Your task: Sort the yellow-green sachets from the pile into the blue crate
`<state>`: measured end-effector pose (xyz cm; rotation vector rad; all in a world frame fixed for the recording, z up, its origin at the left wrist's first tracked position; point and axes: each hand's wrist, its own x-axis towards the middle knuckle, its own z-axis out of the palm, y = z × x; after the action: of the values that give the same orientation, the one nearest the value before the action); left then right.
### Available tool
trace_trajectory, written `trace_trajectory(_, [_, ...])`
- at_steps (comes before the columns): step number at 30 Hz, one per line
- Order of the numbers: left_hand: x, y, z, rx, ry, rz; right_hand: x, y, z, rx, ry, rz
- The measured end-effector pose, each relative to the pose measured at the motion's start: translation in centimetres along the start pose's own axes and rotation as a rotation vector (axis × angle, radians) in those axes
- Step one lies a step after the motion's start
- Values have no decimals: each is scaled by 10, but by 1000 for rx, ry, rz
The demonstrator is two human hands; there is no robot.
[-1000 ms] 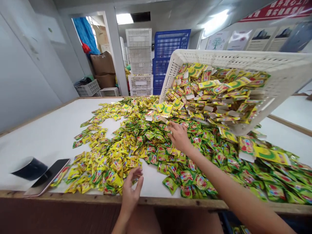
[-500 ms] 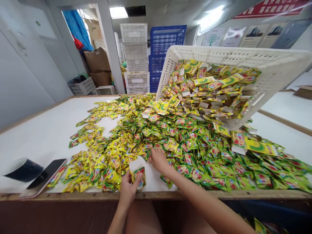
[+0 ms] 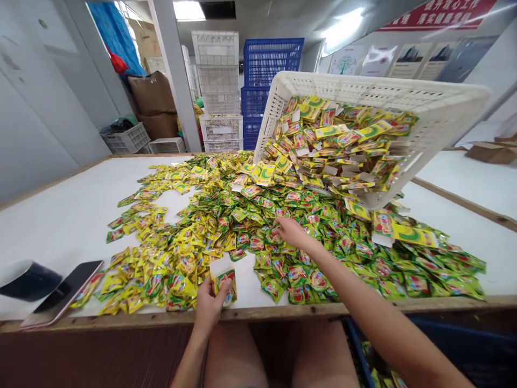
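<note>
Clamps a small printed carton [image 3: 220,280] between thumb and fingers of the left hand [image 3: 210,302], near the table's wooden front edge [image 3: 141,320], with a white flap raised on top; reaches with the right hand [image 3: 292,233], well apart from the left, to green sachets [image 3: 298,276], with fingers curled down at the heap. Cannot tell whether pinching a sachet there or only touching. Could buckle the thin-looking carton by pressing too hard with the thumb, or crease the raised flap by knocking against it. Could pick up two sachets at once, because of the tight overlap in the heap. Could also mix green with yellow sachets [image 3: 161,269], given the blurred border between the two heaps. Might set more cartons sliding out of the tipped white basket [image 3: 363,83] by disturbing the sachets under its mouth, judging by the loose cartons [image 3: 412,234] just outside. Might nudge the smartphone [image 3: 67,293] off the table by sweeping yellow sachets leftward, given a corner right at the edge; might jostle the dark cup [image 3: 30,281] beside it too. Compared with half a second ago, holds the carton much the same, but has the right hand farther forward and rightward, on green sachets instead of beside the bare strip, so uncovers a green sachet [image 3: 237,254] at the strip's far end.
</note>
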<state>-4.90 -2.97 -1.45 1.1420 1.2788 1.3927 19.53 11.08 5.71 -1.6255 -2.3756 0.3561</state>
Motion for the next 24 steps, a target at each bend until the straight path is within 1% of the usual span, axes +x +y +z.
trace_trajectory(2, [0,1,2,22,-21,12,12,19,-11,-100,-40,22])
trace_trajectory(4, [0,2,2,46,-32,23,17,28,-11,-151,-54,21])
trace_trajectory(7, [-1,2,1,70,-31,26,14,27,0,-219,-44,19])
trace_trajectory(10, [-2,3,-1,83,-39,15,3,21,13,-275,26,64])
trace_trajectory(13, [-1,5,0,89,-45,12,-8,17,21,-294,95,122])
trace_trajectory(16, [-1,4,1,84,-50,13,-14,15,25,-269,158,159])
trace_trajectory(20, [-1,3,1,81,-64,19,-20,9,21,-197,258,160])
trace_trajectory(22, [1,2,1,90,-76,31,-25,0,16,-142,292,128])
trace_trajectory(24, [3,3,3,118,-93,48,-30,-17,12,24,289,51])
